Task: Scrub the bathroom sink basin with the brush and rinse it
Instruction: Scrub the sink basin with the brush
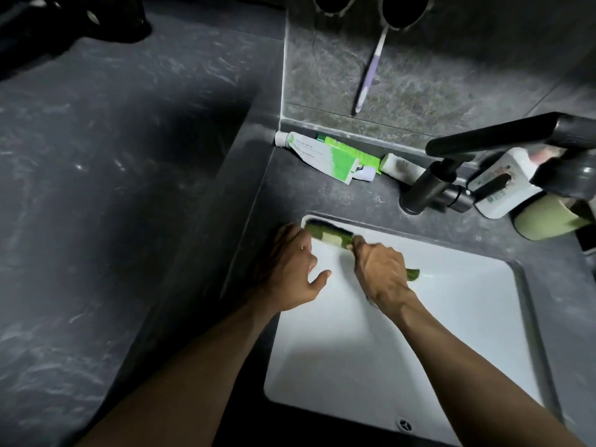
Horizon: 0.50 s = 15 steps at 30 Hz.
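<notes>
A white rectangular sink basin (451, 333) is set into a dark stone counter. A green and white brush (329, 235) lies with its head in the basin's far left corner. My right hand (380, 272) grips the brush handle, whose green end sticks out behind the hand. My left hand (293, 272) rests at the basin's left rim beside the brush head, fingers loosely spread, thumb out, holding nothing. A black faucet (432, 185) stands behind the basin, its spout reaching right. No running water is visible.
Green and white toothpaste tubes (325, 156) lie against the back ledge. A purple toothbrush (369, 69) hangs on the wall. A white bottle (503, 182) and a pale green cup (545, 221) stand right of the faucet. An overflow hole (404, 424) sits in the near basin wall.
</notes>
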### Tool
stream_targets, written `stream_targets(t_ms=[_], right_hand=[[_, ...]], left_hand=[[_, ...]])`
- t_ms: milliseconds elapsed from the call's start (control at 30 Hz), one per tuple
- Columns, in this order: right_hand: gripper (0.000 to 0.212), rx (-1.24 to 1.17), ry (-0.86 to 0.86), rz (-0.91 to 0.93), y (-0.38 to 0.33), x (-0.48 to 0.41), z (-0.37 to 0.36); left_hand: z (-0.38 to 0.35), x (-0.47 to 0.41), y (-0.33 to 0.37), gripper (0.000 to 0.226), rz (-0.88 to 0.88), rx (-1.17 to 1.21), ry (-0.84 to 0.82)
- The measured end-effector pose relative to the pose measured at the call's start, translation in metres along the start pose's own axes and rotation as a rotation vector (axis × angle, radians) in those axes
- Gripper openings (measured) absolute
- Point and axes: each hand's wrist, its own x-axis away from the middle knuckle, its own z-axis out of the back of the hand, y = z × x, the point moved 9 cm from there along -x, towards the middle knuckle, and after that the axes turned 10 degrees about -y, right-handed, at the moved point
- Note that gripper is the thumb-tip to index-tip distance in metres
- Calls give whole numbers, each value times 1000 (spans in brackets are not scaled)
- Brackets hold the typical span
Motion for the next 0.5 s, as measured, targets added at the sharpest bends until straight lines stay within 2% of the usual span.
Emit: stream_targets(t_ms=[100,267,433,500], right_hand=[[34,105,-113,-77,35,18,-31],[26,60,96,73,-10,-6,13],[31,112,-129,-91,38,15,-26],[30,106,-90,-43,33,14,-17]], left_hand=[[0,-1,0,49,2,-19,-11],[0,-2,-2,49,12,-47,-24],[0,-2,-1,48,14,-30,-36],[0,-3,-3,48,18,-29,-30]])
